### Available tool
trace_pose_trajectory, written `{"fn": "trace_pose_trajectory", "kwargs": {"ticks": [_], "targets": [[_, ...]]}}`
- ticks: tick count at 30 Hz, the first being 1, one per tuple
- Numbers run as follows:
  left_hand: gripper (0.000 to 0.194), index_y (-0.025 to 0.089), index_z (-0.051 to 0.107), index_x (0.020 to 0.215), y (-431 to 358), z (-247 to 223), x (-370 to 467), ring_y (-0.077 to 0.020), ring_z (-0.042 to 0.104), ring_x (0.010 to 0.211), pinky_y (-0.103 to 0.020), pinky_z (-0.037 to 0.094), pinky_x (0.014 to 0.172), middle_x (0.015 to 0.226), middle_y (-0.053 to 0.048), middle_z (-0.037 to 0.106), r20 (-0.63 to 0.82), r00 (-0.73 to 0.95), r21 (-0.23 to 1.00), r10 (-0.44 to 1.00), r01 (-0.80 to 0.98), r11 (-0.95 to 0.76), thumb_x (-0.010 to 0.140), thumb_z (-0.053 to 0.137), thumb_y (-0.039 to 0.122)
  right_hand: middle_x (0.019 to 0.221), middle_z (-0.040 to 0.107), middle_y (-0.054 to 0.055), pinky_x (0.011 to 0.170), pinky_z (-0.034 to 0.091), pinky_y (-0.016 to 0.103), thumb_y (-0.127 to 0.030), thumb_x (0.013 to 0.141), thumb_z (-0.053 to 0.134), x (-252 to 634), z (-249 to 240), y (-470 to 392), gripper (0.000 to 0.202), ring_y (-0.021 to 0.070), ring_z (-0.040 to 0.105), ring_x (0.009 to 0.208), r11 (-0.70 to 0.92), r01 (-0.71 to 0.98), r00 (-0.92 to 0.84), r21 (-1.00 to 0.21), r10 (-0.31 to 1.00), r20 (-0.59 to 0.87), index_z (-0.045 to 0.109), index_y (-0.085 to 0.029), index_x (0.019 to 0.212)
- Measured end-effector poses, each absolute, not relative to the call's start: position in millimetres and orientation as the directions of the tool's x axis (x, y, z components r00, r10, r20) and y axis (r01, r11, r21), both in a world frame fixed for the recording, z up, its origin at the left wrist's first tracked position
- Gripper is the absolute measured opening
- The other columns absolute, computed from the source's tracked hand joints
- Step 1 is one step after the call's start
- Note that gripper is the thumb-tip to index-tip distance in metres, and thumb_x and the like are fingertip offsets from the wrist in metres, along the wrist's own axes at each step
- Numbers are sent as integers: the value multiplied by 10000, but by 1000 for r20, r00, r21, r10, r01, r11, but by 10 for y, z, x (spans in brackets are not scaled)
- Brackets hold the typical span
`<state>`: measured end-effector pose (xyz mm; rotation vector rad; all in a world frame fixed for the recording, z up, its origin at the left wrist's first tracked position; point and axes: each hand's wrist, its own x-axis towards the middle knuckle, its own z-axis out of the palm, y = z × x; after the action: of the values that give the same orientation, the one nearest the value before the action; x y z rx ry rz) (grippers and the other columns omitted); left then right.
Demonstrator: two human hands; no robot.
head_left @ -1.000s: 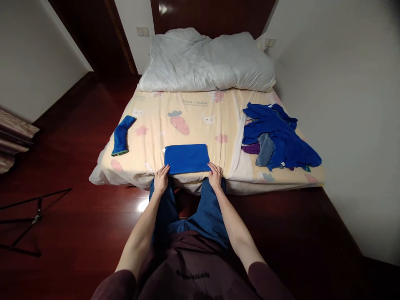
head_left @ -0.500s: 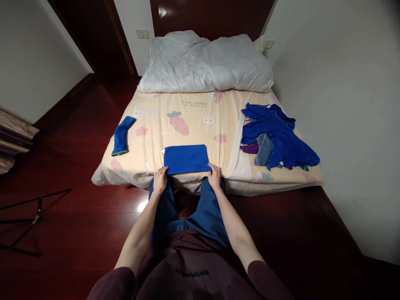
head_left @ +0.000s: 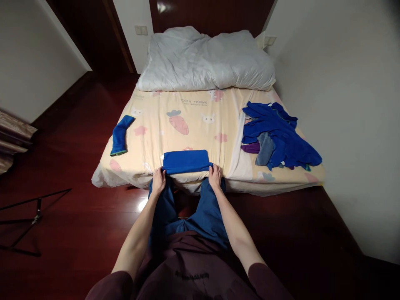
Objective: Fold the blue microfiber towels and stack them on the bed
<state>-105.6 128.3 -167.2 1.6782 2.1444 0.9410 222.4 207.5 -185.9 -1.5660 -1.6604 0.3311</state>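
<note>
A blue cloth [head_left: 186,160], like a towel, lies folded into a rectangle at the front edge of the bed, its near edge turned up in a narrow roll. My left hand [head_left: 159,180] is closed on the near left corner, beside a small white tag. On the near right corner, my right hand [head_left: 215,176] grips the same rolled edge, fingers pinched. A rolled blue cloth [head_left: 121,136] with a green edge rests on the bed's left side. To the right lies a loose heap of blue cloths [head_left: 275,133], with a purple cloth [head_left: 251,148] and a grey-blue cloth [head_left: 264,149] in it.
The bed [head_left: 150,125] has a yellow sheet with carrot and rabbit prints. A pale quilt [head_left: 206,62] is bunched at the headboard. Black stand legs [head_left: 37,214] are on the floor at left, below a curtain [head_left: 14,137]. A wall [head_left: 337,104] borders the right side.
The near edge of the blue cloth has been turned up into a roll, and the flat part is now shorter front to back. Both hands stay at its near corners.
</note>
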Motion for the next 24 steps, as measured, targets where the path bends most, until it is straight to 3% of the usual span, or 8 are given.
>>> {"fn": "trace_pose_trajectory", "kwargs": {"ticks": [11, 18, 24], "targets": [[390, 187, 508, 1343, 1300, -1733, -1048, -290, 593, 1162, -489, 470, 1056, 1216, -164, 623, 242, -306, 702, 921, 710, 52, 1056, 334, 386, 1110, 689, 177, 983, 504, 431, -479, 1048, 352, 2221, -1872, 2086, 468, 276, 628, 1092, 212, 702, 106, -680, 913, 394, 653, -154, 1198], [470, 168, 487, 1418, 1308, -1736, -1036, -307, 600, 1167, -521, 467, 1057, 1230, -191, 630, 259, -312, 679, 914, 732, 58, 1062, 305, 414, 1124, 697, 167, 997, 493, 428, -474, 1050, 361, 2216, -1849, 2087, 453, 271, 627, 1104, 229, 702, 95, -674, 908, 408, 654, -164, 1204], [449, 173, 499, 1406, 1304, -1758, -1053, -296, 587, 1227, -502, 467, 1084, 1295, -186, 621, 295, -294, 689, 909, 724, 11, 1057, 345, 411, 1035, 716, 123, 878, 526, 361, -518, 1031, 413, 2219, -1868, 2094, 438, 239, 673, 972, 173, 662, 142, -729, 926, 349, 604, -179, 1232]]}}
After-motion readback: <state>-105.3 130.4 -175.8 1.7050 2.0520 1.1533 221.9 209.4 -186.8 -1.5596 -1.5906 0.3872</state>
